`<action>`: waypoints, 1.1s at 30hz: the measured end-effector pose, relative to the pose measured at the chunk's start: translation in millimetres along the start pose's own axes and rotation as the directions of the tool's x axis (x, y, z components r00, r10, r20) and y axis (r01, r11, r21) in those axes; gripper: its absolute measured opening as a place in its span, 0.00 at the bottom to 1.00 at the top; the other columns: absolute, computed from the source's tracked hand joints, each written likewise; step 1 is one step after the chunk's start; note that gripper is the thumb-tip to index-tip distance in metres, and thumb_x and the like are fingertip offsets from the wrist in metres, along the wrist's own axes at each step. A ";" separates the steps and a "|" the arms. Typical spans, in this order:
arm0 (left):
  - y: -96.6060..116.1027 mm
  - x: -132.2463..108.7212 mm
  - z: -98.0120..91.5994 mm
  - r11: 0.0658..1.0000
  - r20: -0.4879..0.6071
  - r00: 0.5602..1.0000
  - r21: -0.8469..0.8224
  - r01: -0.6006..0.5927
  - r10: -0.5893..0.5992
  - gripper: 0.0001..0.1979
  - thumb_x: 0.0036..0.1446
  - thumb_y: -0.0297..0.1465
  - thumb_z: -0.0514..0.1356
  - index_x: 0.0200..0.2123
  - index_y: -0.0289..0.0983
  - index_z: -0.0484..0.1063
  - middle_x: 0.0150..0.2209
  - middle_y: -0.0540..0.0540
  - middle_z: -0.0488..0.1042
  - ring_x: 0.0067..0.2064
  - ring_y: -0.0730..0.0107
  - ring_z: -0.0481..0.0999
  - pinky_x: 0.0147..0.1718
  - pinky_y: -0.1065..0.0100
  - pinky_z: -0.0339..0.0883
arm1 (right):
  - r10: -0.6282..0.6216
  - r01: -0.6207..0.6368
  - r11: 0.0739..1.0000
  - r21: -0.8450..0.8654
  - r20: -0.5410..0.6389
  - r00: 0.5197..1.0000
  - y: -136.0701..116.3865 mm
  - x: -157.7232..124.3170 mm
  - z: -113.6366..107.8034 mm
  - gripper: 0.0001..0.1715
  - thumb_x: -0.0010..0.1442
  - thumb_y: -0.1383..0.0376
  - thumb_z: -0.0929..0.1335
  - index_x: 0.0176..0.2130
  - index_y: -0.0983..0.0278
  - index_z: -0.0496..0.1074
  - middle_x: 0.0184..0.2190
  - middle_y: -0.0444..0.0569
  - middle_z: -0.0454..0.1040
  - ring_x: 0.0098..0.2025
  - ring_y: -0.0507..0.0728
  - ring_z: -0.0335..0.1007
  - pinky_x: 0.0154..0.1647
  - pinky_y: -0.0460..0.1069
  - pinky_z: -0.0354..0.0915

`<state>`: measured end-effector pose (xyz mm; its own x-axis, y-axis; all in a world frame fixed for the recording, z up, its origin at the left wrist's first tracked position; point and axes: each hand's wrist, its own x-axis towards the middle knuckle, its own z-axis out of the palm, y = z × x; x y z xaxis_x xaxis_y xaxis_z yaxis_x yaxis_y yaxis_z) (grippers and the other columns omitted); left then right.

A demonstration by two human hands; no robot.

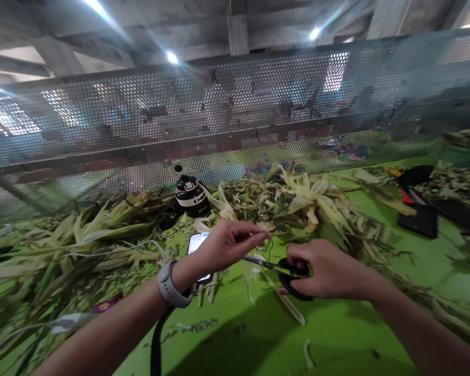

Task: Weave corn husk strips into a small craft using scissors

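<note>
My left hand (pixel 231 241), with a grey watch band on its wrist, is closed in a pinch at what looks like a thin strip of corn husk; its ends blur into the pile behind. My right hand (pixel 321 269) grips black-handled scissors (pixel 272 265), fingers through the loops. Their blades point left, just below my left fingertips; the tips are partly hidden. Pale husk strips (pixel 285 303) lie on the green table under the scissors. A lit phone (pixel 198 241) lies partly behind my left hand and forearm.
A black bottle (pixel 191 196) stands behind the phone. Corn husks (pixel 313 201) are heaped at the back, with more husks (pixel 102 230) at the left beside a white cable (pixel 137 245). A black flat object (pixel 418 220) lies right. A perforated metal screen (pixel 219 115) closes the far edge.
</note>
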<state>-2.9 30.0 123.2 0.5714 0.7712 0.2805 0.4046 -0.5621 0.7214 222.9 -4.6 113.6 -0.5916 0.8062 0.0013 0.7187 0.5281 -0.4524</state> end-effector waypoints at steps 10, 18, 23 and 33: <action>-8.1 1.2 5.0 0.977 -0.183 0.974 -0.188 0.101 -0.136 0.15 0.58 0.39 0.57 0.30 0.33 0.76 0.17 0.56 0.55 0.19 0.81 0.49 0.16 0.75 0.43 | 0.101 -0.100 0.994 0.034 -0.022 0.995 -0.5 1.9 6.6 0.17 0.51 0.54 0.70 0.25 0.64 0.66 0.18 0.40 0.64 0.20 0.48 0.53 0.22 0.45 0.46; -11.1 1.7 6.5 0.952 -0.216 0.955 -0.270 0.143 -0.205 0.15 0.57 0.40 0.58 0.28 0.33 0.74 0.15 0.57 0.54 0.17 0.82 0.51 0.14 0.77 0.43 | 0.128 -0.126 0.991 0.052 -0.042 0.991 -6.1 4.9 6.1 0.16 0.50 0.55 0.70 0.25 0.63 0.65 0.18 0.40 0.65 0.20 0.48 0.54 0.21 0.45 0.46; -9.2 3.8 5.6 0.934 -0.277 0.926 -0.317 0.165 -0.257 0.15 0.56 0.41 0.59 0.30 0.33 0.75 0.15 0.57 0.54 0.16 0.82 0.51 0.13 0.77 0.43 | 0.161 -0.156 0.983 0.098 -0.039 0.986 -6.6 4.7 5.6 0.16 0.50 0.55 0.69 0.25 0.63 0.64 0.18 0.40 0.65 0.20 0.48 0.54 0.21 0.45 0.46; -6.7 3.1 7.7 0.901 -0.368 0.867 -0.393 0.182 -0.336 0.12 0.55 0.38 0.60 0.31 0.33 0.75 0.10 0.59 0.56 0.12 0.83 0.52 0.10 0.79 0.44 | 0.186 -0.179 0.971 0.156 -0.033 0.982 -2.2 5.4 11.5 0.15 0.51 0.55 0.69 0.25 0.64 0.66 0.19 0.41 0.67 0.21 0.48 0.55 0.22 0.45 0.48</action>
<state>1.7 33.9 114.4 0.0964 0.9674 0.2342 0.1880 -0.2487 0.9502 213.9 -4.5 104.4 -0.4353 0.8987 -0.0539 0.7468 0.3270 -0.5792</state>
